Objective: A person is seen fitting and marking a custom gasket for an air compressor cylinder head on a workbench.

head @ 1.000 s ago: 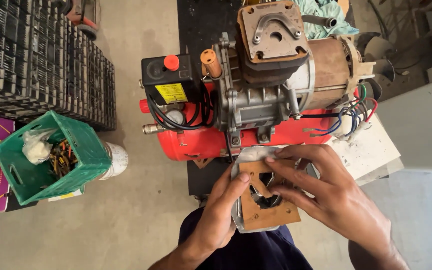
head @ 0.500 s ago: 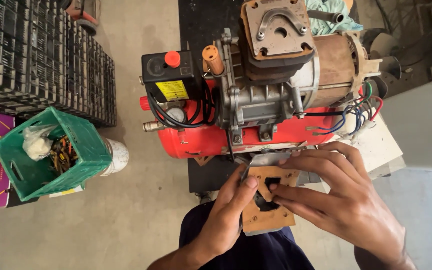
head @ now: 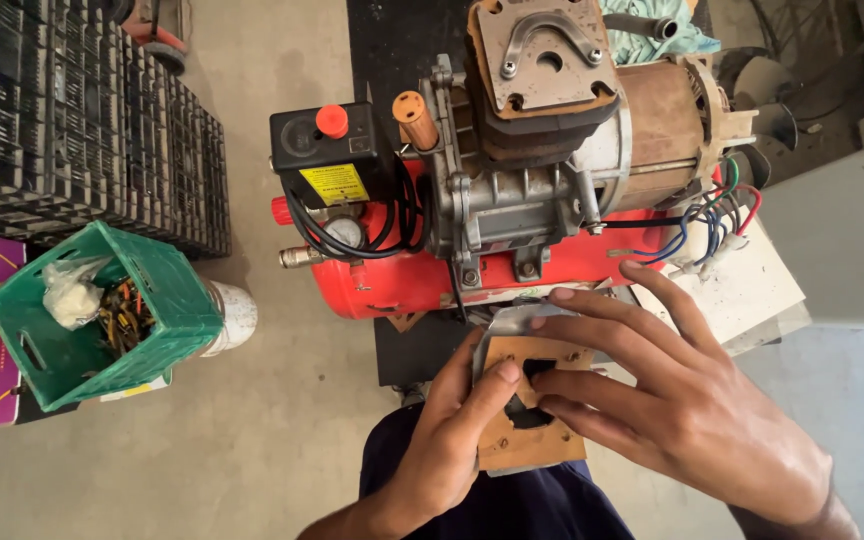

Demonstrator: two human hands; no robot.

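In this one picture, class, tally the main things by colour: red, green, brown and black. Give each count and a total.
Red: 1, compressor tank
Green: 1, plastic basket
Brown: 1, gasket plate held by left hand and right hand
Black: 1, switch box
Total: 4

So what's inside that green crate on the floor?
The green crate holds a crumpled whitish plastic bag and a tangle of small orange and dark parts. Whatever lies beneath them is covered.

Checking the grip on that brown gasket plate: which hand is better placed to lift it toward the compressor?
Probably the right hand: its fingers span the brown gasket plate, nearer the compressor.
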